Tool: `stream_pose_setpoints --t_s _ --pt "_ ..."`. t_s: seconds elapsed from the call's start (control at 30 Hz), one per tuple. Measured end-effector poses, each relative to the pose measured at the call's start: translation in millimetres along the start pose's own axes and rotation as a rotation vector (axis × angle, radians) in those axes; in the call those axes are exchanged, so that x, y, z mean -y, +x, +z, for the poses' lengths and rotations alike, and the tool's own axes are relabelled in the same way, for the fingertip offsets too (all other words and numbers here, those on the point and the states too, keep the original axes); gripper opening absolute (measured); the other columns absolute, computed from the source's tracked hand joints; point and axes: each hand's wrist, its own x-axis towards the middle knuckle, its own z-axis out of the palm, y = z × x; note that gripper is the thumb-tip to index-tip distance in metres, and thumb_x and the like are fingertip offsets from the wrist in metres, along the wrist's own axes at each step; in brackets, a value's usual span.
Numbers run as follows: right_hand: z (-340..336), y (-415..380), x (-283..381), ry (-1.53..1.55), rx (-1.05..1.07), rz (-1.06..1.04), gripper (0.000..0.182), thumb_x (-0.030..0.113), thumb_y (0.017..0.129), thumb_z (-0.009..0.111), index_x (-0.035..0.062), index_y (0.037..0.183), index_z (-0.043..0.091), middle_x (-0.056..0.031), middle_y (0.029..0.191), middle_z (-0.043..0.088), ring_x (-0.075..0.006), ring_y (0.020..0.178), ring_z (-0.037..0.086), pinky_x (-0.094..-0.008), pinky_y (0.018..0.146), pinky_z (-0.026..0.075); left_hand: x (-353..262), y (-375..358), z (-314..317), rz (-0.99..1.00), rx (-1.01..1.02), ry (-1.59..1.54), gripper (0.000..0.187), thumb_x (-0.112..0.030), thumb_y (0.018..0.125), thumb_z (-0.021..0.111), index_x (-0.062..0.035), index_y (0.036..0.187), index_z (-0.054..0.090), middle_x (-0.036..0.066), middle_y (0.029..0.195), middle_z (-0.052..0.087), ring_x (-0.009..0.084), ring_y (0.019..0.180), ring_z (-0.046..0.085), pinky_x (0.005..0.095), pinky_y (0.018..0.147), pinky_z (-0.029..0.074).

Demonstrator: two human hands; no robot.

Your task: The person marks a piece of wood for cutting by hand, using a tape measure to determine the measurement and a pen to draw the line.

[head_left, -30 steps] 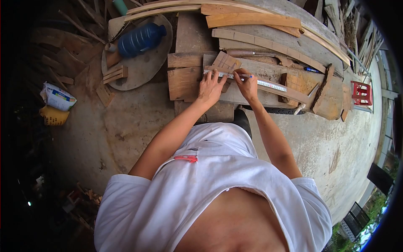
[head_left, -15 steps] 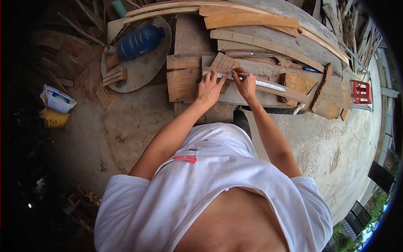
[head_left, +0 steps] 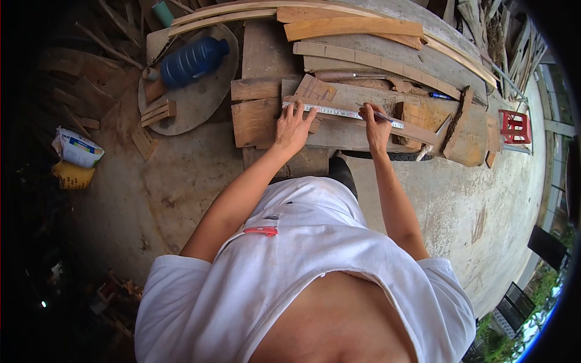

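Note:
A white measuring tape (head_left: 339,112) with printed numbers lies stretched along a narrow wooden strip (head_left: 417,133) on the workbench. My left hand (head_left: 293,130) grips the tape's left end against the strip, its fingers over the top edge. Farther right, my right hand (head_left: 378,130) is closed around a slim pen (head_left: 380,115), held over the tape near its right part. Fingers hide some of the pen. Behind the left hand, a small board with pencil lines (head_left: 317,89) rests on the bench.
A chisel-like tool (head_left: 351,76) and a blue marker (head_left: 440,95) lie behind the strip. Curved wooden pieces (head_left: 369,58) are at the back. A blue water jug (head_left: 193,62) lies on a round slab to the left. A red stool (head_left: 515,127) stands right.
My right hand has slid right along the tape with the pen, away from my left hand. The left hand stays at the tape's left end. The whole view has shifted slightly.

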Motion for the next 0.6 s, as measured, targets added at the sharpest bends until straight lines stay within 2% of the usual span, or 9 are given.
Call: stream_pose_setpoints --t_s 0.1,0.2,0.3,0.4,0.47,0.6 --pt "-14.5 -3.2 -2.5 -0.046 0.021 0.02 0.025 0.021 0.097 0.067 -0.0038 0.101 0.069 -0.01 0.085 0.074 -0.0149 0.08 0.071 -0.0264 0.073 0.054 0.2 0.0 1.3 -0.003 -0.001 -0.01 0.068 -0.009 0.079 0.07 -0.0199 0.143 0.05 0.022 0.143 0.042 0.0391 0.127 0.044 0.0458 0.1 0.049" --pt "-17.7 -4.8 -1.6 -0.203 0.035 -0.024 0.023 0.02 0.094 0.07 -0.0026 0.095 0.068 -0.0068 0.076 0.07 -0.0114 0.072 0.065 -0.0265 0.067 0.051 1.3 -0.7 0.2 -0.008 0.031 -0.017 0.069 -0.011 0.079 0.073 -0.0205 0.144 0.049 0.02 0.144 0.041 0.0383 0.129 0.042 0.0459 0.097 0.052" --pt "-15.4 2.6 -0.6 -0.296 0.065 -0.068 0.021 0.019 0.092 0.07 -0.0017 0.092 0.069 -0.0067 0.075 0.07 -0.0111 0.07 0.064 -0.0269 0.065 0.05 0.5 0.1 -8.6 -0.025 0.072 -0.023 0.07 -0.012 0.081 0.073 -0.0225 0.145 0.048 0.019 0.146 0.04 0.038 0.129 0.042 0.0457 0.095 0.053" --pt "-7.7 6.7 -3.7 -0.311 0.086 -0.092 0.021 0.02 0.091 0.069 -0.0002 0.09 0.069 -0.0094 0.074 0.07 -0.0152 0.069 0.066 -0.0294 0.066 0.051 -2.3 1.3 -15.9 -0.061 0.134 -0.073 0.069 -0.011 0.083 0.071 -0.0248 0.146 0.047 0.018 0.146 0.04 0.038 0.13 0.042 0.0459 0.096 0.053" --pt "-7.3 8.1 -7.9 -0.349 0.112 -0.119 0.021 0.022 0.09 0.069 0.0005 0.091 0.069 -0.012 0.075 0.071 -0.0191 0.069 0.068 -0.0314 0.067 0.052 -3.3 0.2 -18.4 -0.059 0.066 -0.124 0.059 -0.005 0.083 0.063 -0.0223 0.139 0.055 0.019 0.142 0.045 0.0383 0.127 0.045 0.0464 0.092 0.054" --pt "-9.7 11.5 -3.8 -0.347 0.099 -0.087 0.022 0.022 0.09 0.069 0.0001 0.091 0.068 -0.0123 0.074 0.071 -0.0189 0.068 0.068 -0.0314 0.067 0.053 -5.8 0.6 -19.1 -0.096 0.094 -0.137 0.059 -0.005 0.084 0.062 -0.0234 0.14 0.054 0.017 0.142 0.045 0.0375 0.127 0.045 0.0469 0.093 0.054"
